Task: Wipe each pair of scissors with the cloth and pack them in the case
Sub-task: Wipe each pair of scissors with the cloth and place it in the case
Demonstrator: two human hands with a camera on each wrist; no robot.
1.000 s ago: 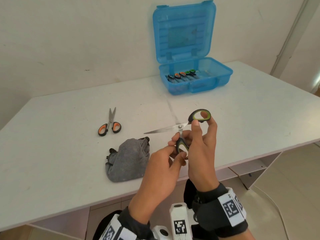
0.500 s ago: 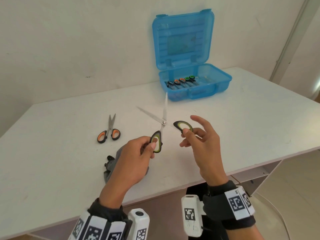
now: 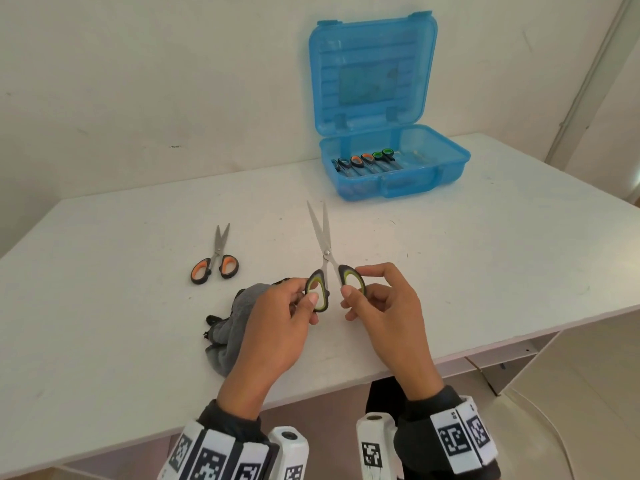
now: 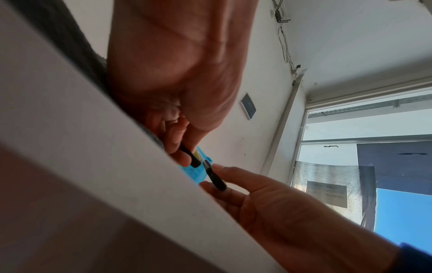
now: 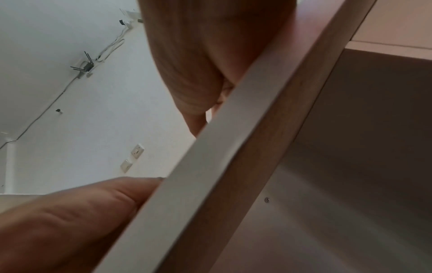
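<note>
Case (image 3: 394, 181) lies open at the far right, ready for packing, while near the table's (image 3: 104, 341) edge the left hand (image 3: 277, 323) and right hand (image 3: 384, 306) each pinch a handle of the green scissors (image 3: 326, 261), blades nearly closed, presumably for stowing.

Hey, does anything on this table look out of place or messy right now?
Only slightly: the grey cloth lies crumpled at the white table's near edge, and the orange-handled scissors lie loose, outside the blue plastic case. Nothing looks spilled or damaged.
</note>
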